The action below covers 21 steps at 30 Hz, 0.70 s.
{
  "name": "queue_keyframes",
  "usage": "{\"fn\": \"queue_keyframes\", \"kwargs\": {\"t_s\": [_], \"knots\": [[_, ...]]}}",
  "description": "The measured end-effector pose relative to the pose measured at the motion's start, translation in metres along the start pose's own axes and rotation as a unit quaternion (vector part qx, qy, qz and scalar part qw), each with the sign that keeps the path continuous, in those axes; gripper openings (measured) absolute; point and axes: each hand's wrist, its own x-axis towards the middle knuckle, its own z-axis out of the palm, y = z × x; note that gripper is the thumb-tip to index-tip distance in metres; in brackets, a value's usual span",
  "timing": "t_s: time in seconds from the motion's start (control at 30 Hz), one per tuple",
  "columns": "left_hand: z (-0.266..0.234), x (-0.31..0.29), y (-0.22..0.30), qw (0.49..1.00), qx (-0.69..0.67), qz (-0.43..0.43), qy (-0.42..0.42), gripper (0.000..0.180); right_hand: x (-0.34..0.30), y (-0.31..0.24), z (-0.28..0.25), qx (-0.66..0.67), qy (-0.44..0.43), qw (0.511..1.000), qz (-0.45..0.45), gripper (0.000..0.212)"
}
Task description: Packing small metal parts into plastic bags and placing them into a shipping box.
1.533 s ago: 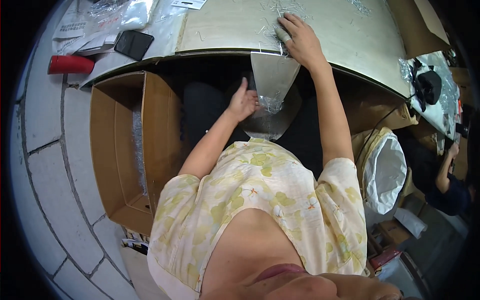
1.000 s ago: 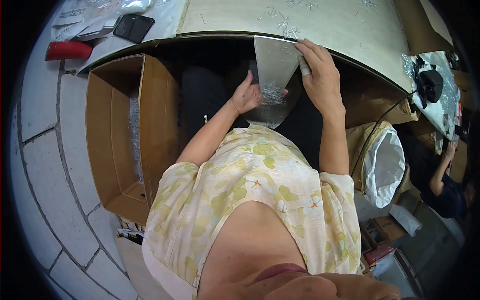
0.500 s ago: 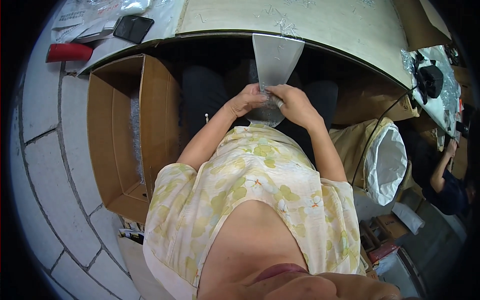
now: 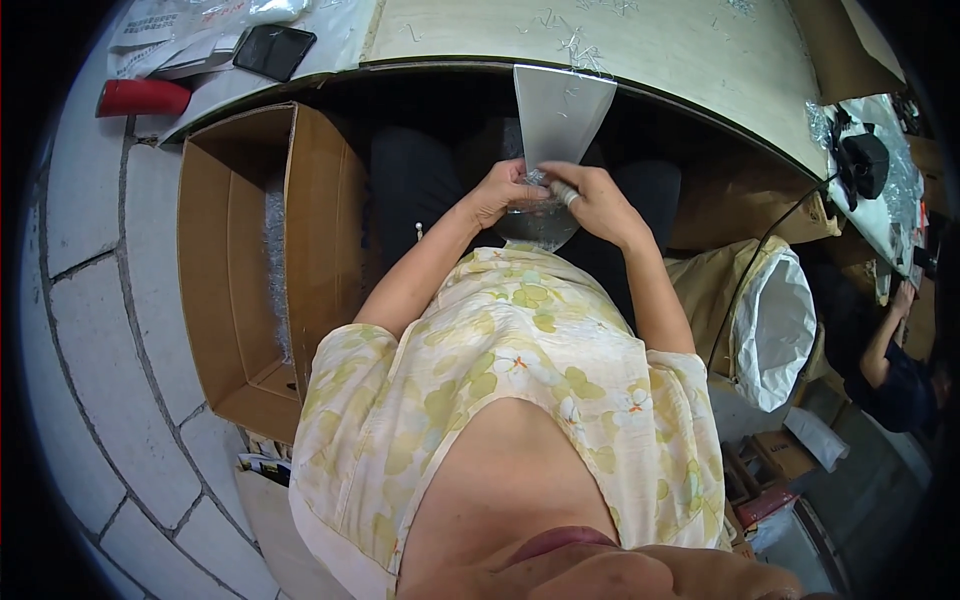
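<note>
Close together above my lap, my left hand [image 4: 497, 194] and my right hand [image 4: 600, 207] meet at the lower end of a pale tapered sheet [image 4: 565, 112]. The sheet slopes down from the table edge, with a few small wire pieces on it. My left thumb and fingers pinch something small and shiny that I cannot make out. My right fingers curl in beside it, the index finger slightly blurred; a whitish wrap [image 4: 564, 192] circles one finger. Beneath the hands lies a clear, shiny container or sheet [image 4: 540, 230], partly covered. Bent wire hooks [image 4: 580, 50] lie scattered on the table.
An open cardboard box [image 4: 325, 210] stands at my left. On the table [image 4: 450, 30] edge are a phone [image 4: 275, 52] and a red cylinder [image 4: 143, 98]. To the right are a white-lined sack [image 4: 775, 325], a black cable [image 4: 745, 280] and another person's arm [image 4: 885, 335].
My right index finger has lifted a little away from the left fingertips. Both hands stay at the sheet's lower end. The whole view has shifted slightly.
</note>
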Motion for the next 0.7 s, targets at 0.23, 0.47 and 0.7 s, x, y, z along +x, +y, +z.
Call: {"fn": "queue_keyframes", "kwargs": {"t_s": [0.23,0.47,0.7], "knots": [[-0.011,0.01,-0.015,0.996,0.077,-0.044,-0.004,0.031,0.012,0.005,0.005,-0.122,-0.068,0.99,0.014,0.031],[0.01,-0.013,0.01,0.997,-0.02,-0.005,-0.078,0.048,0.003,-0.006,-0.041,0.098,0.133,0.986,0.0,0.028],[0.028,-0.015,0.059,0.995,-0.03,0.034,-0.085,0.055,0.003,-0.001,-0.027,0.064,0.062,0.996,0.013,0.031]]}}
